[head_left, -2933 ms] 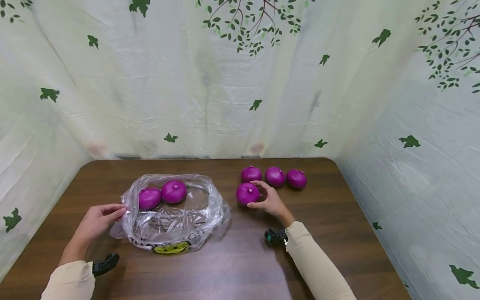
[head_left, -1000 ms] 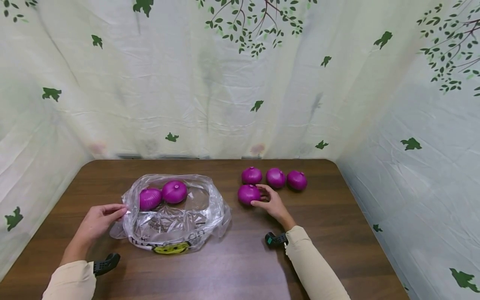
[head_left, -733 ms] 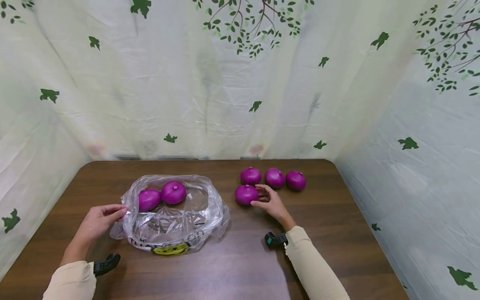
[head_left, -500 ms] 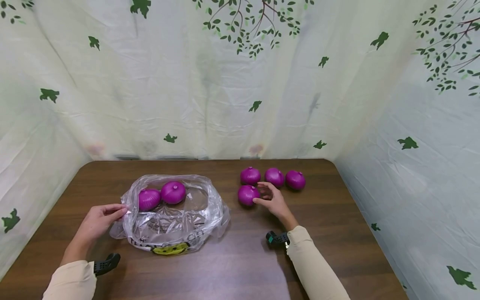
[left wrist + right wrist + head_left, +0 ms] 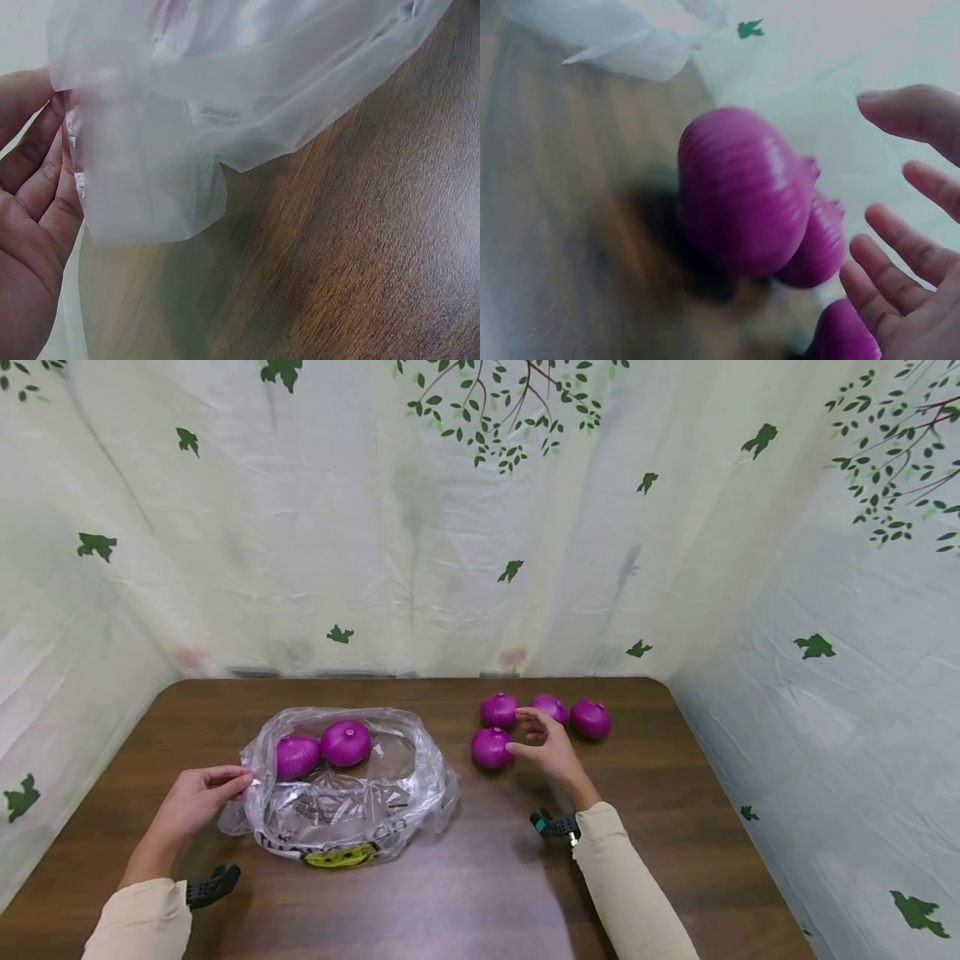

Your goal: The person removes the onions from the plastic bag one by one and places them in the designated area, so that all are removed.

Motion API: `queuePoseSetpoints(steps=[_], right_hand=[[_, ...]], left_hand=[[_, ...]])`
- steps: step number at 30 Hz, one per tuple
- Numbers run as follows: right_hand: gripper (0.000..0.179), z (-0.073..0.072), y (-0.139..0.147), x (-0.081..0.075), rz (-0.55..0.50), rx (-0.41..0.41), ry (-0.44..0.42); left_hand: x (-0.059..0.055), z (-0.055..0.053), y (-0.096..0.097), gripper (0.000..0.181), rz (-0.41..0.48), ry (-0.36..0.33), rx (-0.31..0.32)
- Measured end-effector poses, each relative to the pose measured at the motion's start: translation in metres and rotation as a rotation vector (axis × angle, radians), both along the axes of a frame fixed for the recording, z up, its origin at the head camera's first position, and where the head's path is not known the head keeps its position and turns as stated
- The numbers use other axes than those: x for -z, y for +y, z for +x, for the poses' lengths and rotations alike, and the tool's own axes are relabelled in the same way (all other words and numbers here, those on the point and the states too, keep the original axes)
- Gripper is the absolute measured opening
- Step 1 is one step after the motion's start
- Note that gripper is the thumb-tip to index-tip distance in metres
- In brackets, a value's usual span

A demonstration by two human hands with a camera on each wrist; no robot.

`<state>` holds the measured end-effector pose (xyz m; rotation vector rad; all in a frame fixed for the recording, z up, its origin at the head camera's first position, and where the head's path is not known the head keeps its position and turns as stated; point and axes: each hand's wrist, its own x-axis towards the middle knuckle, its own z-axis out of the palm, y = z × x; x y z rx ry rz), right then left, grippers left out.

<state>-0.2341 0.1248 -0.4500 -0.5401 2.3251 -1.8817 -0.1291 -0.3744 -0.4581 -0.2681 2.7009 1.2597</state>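
Observation:
My left hand (image 5: 193,802) pinches the left rim of a clear plastic bag (image 5: 431,768) that lies with its mouth spread. In the left wrist view the bag's edge (image 5: 150,172) hides the fingertips' far side. Two purple onions (image 5: 346,743) sit inside the bag. My right hand (image 5: 553,750) hovers with spread fingers just right of the front purple onion (image 5: 491,748). The right wrist view shows a gap between those fingers (image 5: 900,232) and the nearest onion (image 5: 742,195). Beyond it, a back onion (image 5: 498,710) stands close behind the front one.
Farther right in the back row are a partly covered onion (image 5: 551,706) and another onion (image 5: 590,719). Everything stands on a brown wooden table (image 5: 480,893). Pale leaf-printed sheeting (image 5: 420,527) walls off its back and sides.
Earlier my right fingers were around the front onion; now they have let go and drawn back up and right. The front onion shifted only slightly. My left hand stays on the bag.

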Motion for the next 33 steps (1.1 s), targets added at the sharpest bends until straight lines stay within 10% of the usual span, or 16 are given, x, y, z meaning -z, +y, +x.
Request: queuePoseSetpoints(steps=[10,20,33], right_hand=[[0.055,-0.006,-0.018,-0.020,0.045,-0.160,0.047],[0.052,-0.022,-0.043,0.006,0.095,-0.221,0.106],[0.065,-0.029,-0.083,-0.001,0.191,-0.326,0.152]], left_hand=[[-0.001,-0.002,-0.001,0.058,-0.006,-0.009,0.001],[0.002,0.000,-0.001,0.059,0.002,-0.020,-0.001],[0.003,0.001,-0.005,0.057,0.010,0.003,0.002]])
